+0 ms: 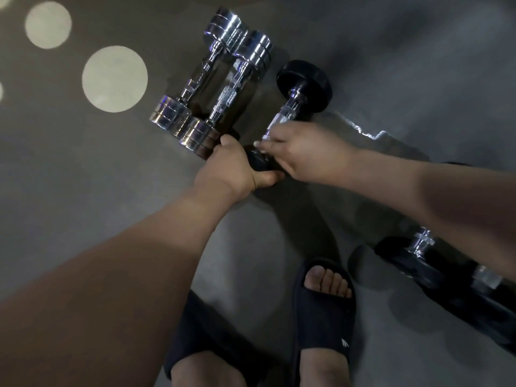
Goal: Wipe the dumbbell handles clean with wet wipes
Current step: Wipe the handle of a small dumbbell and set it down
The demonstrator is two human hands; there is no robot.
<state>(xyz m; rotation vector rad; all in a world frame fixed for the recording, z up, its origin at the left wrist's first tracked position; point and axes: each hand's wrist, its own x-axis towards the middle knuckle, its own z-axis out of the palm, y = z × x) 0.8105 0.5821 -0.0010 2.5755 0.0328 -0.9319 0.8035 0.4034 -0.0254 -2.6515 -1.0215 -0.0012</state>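
Observation:
A black dumbbell (305, 82) with a chrome knurled handle (284, 115) lies tilted on the grey floor. My left hand (237, 169) grips its near black head, which the hand mostly hides. My right hand (307, 155) curls round the near part of the handle. A pale bit shows at its fingertips, and I cannot tell whether that is a wet wipe. Two chrome dumbbells (195, 82) (231, 93) lie side by side just left of the black one, the nearer chrome head touching my left hand.
A second black dumbbell (418, 263) lies at the lower right, partly under my right forearm. My feet in black slippers (324, 308) (195, 331) stand just below the hands. Round light spots (114, 79) mark the floor at the upper left.

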